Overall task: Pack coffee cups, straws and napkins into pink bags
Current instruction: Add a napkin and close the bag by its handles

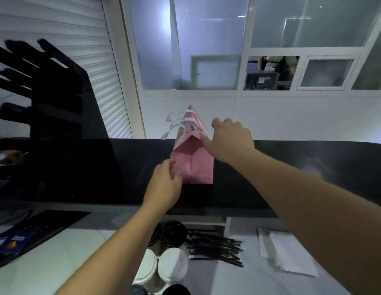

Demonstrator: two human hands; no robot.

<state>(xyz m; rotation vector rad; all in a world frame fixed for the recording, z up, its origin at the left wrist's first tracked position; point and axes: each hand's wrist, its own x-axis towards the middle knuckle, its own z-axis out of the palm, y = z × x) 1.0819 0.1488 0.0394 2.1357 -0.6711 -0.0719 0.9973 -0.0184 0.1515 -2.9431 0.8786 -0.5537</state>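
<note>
**Pink bag upright on the black counter, both hands at it**

The pink paper bag (196, 165) stands upright on the raised black counter (291, 167), its top pinched together and its white ribbon handles (181, 122) splayed to the left. The left hand (164, 186) touches the bag's lower left edge, thumb and fingers curled against the paper. The right hand (230, 139) is at the bag's upper right corner, fingers curled beside a handle strip; whether it actually pinches the strip cannot be told.

On the lower white worktop (57, 262), near the person: coffee cups, two with white lids (172, 265) and two with black lids (173, 233) behind them. Just right of the cups lies a pile of black wrapped straws (215, 248). Farther right lies a stack of white napkins (289, 252). A black keyboard (42, 226) sits at the left of the worktop.
</note>
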